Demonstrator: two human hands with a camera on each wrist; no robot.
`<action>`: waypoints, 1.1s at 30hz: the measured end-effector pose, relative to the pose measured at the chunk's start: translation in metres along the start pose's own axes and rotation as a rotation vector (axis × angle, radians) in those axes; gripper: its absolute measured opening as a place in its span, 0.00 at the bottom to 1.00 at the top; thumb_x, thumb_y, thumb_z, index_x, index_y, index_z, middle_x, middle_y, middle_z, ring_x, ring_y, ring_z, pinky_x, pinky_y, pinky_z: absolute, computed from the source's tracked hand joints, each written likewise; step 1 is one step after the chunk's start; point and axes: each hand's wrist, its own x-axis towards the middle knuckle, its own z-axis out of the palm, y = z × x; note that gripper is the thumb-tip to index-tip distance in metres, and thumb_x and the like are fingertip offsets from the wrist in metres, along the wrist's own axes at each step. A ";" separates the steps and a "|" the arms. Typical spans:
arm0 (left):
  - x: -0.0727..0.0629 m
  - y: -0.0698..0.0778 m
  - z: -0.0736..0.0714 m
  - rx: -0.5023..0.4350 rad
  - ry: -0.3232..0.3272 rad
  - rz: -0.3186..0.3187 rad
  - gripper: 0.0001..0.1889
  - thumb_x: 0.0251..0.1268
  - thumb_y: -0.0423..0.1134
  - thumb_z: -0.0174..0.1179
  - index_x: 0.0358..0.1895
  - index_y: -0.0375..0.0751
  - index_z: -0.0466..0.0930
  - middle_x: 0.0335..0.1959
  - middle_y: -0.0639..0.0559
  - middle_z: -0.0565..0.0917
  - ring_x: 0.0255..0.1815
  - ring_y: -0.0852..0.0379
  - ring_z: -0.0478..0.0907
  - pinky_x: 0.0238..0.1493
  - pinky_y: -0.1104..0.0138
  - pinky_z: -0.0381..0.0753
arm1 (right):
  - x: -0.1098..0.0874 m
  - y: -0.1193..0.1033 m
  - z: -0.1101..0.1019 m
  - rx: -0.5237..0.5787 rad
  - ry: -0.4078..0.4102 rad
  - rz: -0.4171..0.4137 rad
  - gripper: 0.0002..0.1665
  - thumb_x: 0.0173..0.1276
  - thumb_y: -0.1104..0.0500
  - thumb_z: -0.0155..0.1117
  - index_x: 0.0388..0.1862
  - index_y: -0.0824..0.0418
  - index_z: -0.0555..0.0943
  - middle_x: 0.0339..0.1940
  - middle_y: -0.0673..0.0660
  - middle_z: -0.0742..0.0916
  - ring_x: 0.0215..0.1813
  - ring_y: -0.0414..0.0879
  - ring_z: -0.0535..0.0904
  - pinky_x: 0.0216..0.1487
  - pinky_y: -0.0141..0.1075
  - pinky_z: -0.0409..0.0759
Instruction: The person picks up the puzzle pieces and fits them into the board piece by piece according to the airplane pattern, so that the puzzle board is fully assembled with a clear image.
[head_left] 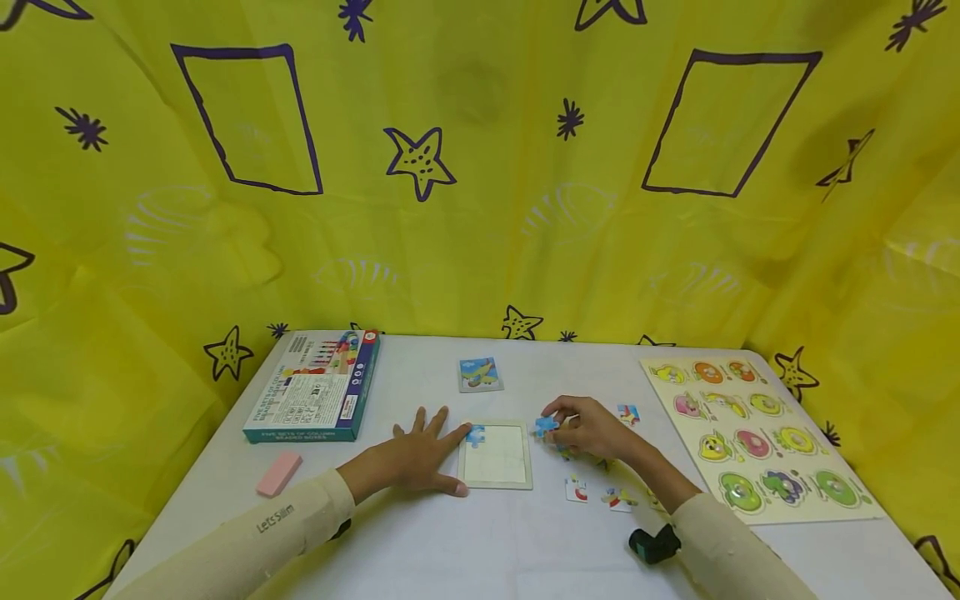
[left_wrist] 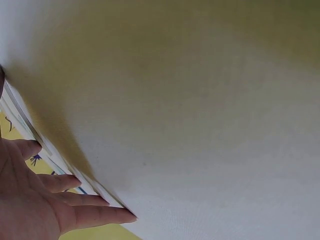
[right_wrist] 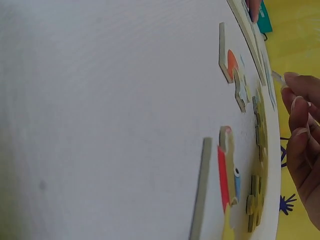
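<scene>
My right hand (head_left: pixel 588 428) pinches a blue jigsaw piece (head_left: pixel 545 426) just right of a pale square puzzle tray (head_left: pixel 495 485). That piece's thin edge (right_wrist: pixel 276 76) shows between thumb and finger in the right wrist view. In the tray's upper left corner lies another blue jigsaw piece (head_left: pixel 476 437). With fingers spread, my left hand (head_left: pixel 420 458) rests at the tray's left side, its index fingertip at that corner piece. Loose jigsaw pieces (head_left: pixel 576 488) lie below and around the right hand, some partly hidden by it. The left wrist view shows the left hand's (left_wrist: pixel 35 205) straight fingers.
A small square picture (head_left: pixel 480 374) lies behind the tray. At left are a flat box (head_left: pixel 307 392) and a pink block (head_left: pixel 279 473). A fruit puzzle board (head_left: pixel 757 450) covers the table's right side. A yellow curtain (head_left: pixel 480 250) hangs behind the white table.
</scene>
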 end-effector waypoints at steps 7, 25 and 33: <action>0.000 0.001 -0.001 -0.004 -0.009 0.000 0.52 0.54 0.71 0.64 0.80 0.58 0.54 0.82 0.37 0.50 0.78 0.22 0.46 0.64 0.24 0.56 | 0.002 -0.002 0.004 0.040 -0.018 -0.019 0.21 0.69 0.64 0.67 0.58 0.71 0.79 0.42 0.61 0.80 0.24 0.42 0.75 0.25 0.30 0.76; 0.001 0.002 0.000 0.018 -0.004 -0.005 0.52 0.54 0.72 0.64 0.80 0.59 0.54 0.82 0.37 0.51 0.78 0.22 0.46 0.63 0.25 0.58 | 0.012 -0.013 0.020 0.051 -0.041 -0.033 0.22 0.69 0.65 0.67 0.61 0.69 0.79 0.43 0.61 0.81 0.24 0.40 0.75 0.26 0.28 0.73; 0.002 0.000 0.001 0.024 -0.001 -0.008 0.52 0.54 0.73 0.63 0.80 0.59 0.54 0.82 0.37 0.51 0.78 0.22 0.47 0.63 0.24 0.58 | 0.021 -0.015 0.027 0.055 -0.079 -0.071 0.22 0.66 0.68 0.66 0.59 0.70 0.79 0.42 0.61 0.81 0.25 0.39 0.75 0.26 0.27 0.74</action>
